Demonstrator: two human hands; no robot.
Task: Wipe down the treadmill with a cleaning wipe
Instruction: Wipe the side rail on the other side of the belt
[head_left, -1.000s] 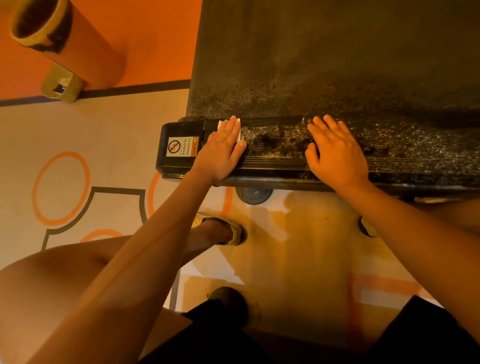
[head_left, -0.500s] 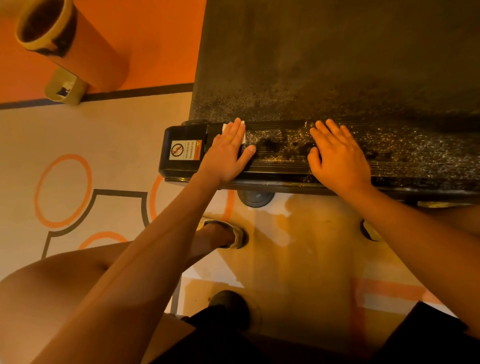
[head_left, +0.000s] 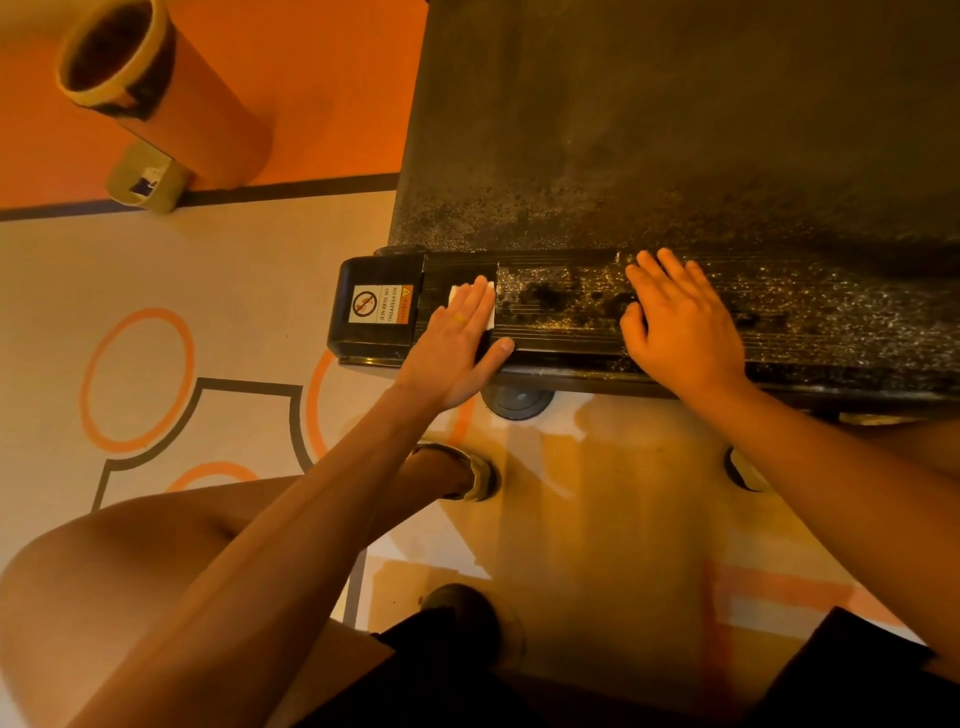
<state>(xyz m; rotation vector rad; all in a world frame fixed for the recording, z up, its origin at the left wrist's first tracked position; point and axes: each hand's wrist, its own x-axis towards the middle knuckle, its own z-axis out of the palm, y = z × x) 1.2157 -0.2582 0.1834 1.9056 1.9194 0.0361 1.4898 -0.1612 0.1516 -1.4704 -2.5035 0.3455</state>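
White wipe (head_left: 456, 295) pressed under my left hand (head_left: 457, 343), fingers straight, at treadmill rail (head_left: 563, 332) end; right hand (head_left: 680, 325) flat on rail, empty. Only end strip looks clean; speckled rest left.

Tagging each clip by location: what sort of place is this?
Probably a gym or fitness room: a treadmill with a wide black belt, a "no stepping" warning label on its end cap, and a printed floor with orange rings.
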